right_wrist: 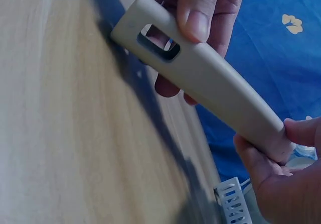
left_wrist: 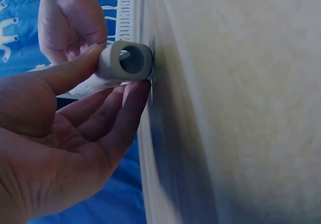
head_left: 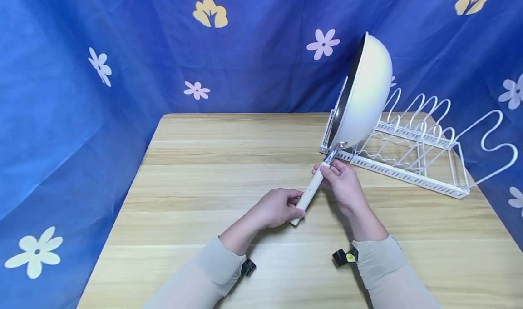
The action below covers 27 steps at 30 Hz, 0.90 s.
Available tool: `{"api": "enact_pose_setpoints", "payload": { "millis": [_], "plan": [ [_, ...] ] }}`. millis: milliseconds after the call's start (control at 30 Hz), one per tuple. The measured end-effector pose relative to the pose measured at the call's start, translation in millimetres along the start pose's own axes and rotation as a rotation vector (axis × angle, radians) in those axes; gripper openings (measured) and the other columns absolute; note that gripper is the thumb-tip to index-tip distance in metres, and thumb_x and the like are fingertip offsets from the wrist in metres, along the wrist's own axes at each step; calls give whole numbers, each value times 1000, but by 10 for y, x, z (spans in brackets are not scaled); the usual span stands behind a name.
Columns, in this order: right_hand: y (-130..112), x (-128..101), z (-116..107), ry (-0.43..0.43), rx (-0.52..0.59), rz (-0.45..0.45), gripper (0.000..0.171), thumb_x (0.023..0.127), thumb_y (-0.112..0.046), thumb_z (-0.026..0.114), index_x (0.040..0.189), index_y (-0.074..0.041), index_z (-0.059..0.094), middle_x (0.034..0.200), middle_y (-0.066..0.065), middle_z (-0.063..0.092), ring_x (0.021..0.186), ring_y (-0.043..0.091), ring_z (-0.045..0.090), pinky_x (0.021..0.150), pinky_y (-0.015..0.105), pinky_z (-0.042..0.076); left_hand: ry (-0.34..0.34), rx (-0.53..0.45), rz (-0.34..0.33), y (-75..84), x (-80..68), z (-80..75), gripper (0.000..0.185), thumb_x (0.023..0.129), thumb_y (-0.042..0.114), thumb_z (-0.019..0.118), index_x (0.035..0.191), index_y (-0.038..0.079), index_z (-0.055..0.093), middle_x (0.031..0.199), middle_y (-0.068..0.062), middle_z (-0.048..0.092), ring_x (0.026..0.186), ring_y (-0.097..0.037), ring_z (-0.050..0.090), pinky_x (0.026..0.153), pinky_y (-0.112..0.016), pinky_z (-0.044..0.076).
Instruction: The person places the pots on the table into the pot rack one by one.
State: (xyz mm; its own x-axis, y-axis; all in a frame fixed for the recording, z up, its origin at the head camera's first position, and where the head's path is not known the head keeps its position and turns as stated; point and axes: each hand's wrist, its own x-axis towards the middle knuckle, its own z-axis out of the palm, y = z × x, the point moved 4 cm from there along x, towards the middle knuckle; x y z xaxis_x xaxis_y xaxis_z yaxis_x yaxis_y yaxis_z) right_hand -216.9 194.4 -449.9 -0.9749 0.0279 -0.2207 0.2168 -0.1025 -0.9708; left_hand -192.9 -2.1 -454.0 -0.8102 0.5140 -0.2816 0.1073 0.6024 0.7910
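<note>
Holding the handle (head_left: 309,191) between them, both hands keep a cream wok (head_left: 362,93) tipped on edge at the near end of a white wire rack (head_left: 412,145). The left hand (head_left: 274,207) has a narrow grip, thumb and fingertips pinching the handle's free end just above the surface (head_left: 196,172). The right hand (head_left: 343,184) has its grip closed round the handle's upper end, near the metal neck. Blue flowered cloth (head_left: 81,95) hangs behind.
</note>
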Motion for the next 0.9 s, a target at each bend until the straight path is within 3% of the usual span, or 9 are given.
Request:
{"api": "enact_pose_setpoints", "payload": {
  "millis": [167, 267, 367, 467, 567, 667, 733, 800, 900],
  "plan": [
    [-3, 26, 10, 3, -13, 4, 49, 112, -5, 54, 155, 15, 41, 133, 21, 75, 115, 13, 77, 102, 21, 60, 41, 103, 25, 54, -35, 3, 51, 97, 20, 82, 146, 10, 68, 115, -3, 83, 102, -14, 76, 96, -37, 60],
    [-5, 47, 19, 5, -30, 5, 48, 112, -5, 54, 154, 15, 43, 130, 17, 76, 117, 16, 77, 103, 22, 60, 91, 217, 50, 106, -97, 31, 51, 99, 21, 80, 147, 9, 65, 113, -6, 83, 102, -19, 77, 94, -39, 62],
    [-8, 65, 25, 4, -65, 4, 48, 112, -5, 53, 154, 15, 43, 136, 23, 72, 110, 9, 76, 103, 23, 60, 126, 332, 66, 177, -194, 81, 50, 102, 25, 76, 147, 8, 63, 109, -8, 80, 99, -23, 76, 91, -43, 63],
    [-24, 86, 15, 18, -134, -15, 45, 112, -7, 54, 152, 14, 47, 139, 29, 69, 99, 1, 74, 97, 20, 62, 145, 417, 87, 251, -296, 120, 55, 103, 28, 74, 150, 3, 58, 118, -13, 79, 108, -28, 76, 96, -46, 63],
    [-62, 84, -23, 66, -308, -49, 40, 112, -16, 60, 144, 9, 58, 119, 21, 76, 82, 0, 68, 77, 19, 61, 133, 473, 96, 299, -384, 149, 64, 105, 32, 71, 155, -4, 52, 137, -19, 73, 125, -33, 73, 109, -46, 59],
    [-101, 46, -67, 120, -578, -102, 38, 111, -27, 64, 135, 2, 66, 101, 10, 74, 75, 10, 62, 72, 27, 55, 114, 528, 105, 313, -467, 185, 68, 106, 34, 70, 157, -5, 50, 153, -21, 64, 135, -35, 67, 117, -45, 55],
    [-128, 10, -77, 130, -746, -142, 40, 110, -33, 63, 134, -1, 67, 100, 10, 74, 79, 20, 65, 77, 37, 56, 109, 574, 110, 312, -516, 204, 68, 106, 36, 70, 157, -3, 51, 156, -20, 62, 135, -35, 67, 115, -45, 55],
    [-147, -21, -81, 120, -875, -180, 45, 110, -35, 62, 139, -1, 65, 111, 15, 78, 96, 31, 72, 93, 48, 58, 111, 636, 113, 313, -569, 214, 69, 105, 39, 71, 158, -1, 51, 157, -17, 62, 134, -34, 67, 112, -47, 57],
    [-176, -92, -82, 72, -984, -194, 56, 111, -38, 59, 151, 0, 56, 130, 20, 76, 122, 43, 72, 110, 61, 53, 117, 724, 92, 318, -651, 210, 71, 105, 44, 70, 161, 4, 50, 160, -14, 59, 137, -35, 65, 109, -50, 57]
  ]
}}
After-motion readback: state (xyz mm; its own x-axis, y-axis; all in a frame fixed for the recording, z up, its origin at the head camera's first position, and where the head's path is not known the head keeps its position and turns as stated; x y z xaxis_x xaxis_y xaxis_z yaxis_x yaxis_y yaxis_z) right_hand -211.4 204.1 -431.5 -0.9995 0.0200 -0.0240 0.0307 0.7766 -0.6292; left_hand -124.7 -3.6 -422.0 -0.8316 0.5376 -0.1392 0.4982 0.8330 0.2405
